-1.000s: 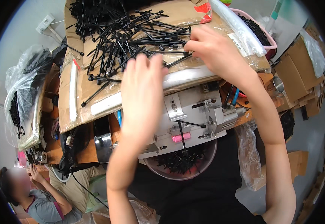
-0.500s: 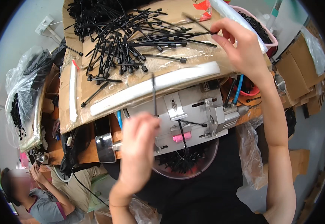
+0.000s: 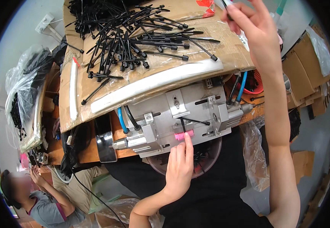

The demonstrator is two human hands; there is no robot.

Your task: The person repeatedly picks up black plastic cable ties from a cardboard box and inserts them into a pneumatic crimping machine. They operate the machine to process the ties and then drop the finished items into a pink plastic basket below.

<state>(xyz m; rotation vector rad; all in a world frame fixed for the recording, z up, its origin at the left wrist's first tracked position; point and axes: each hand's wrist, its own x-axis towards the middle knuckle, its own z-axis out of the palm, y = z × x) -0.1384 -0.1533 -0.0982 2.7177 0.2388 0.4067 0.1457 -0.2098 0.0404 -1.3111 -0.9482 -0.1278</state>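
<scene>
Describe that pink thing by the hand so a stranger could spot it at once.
Find the grey metal plate, just below the cardboard heaped with black straps. Near the middle of the plate's front edge, where the left hand points one finger, is a small pink piece. Its bright colour sets it apart from the grey metal and the black strap beside it.

The left grip (image 3: 180, 164) partly hides the bowl (image 3: 214, 156).
</scene>
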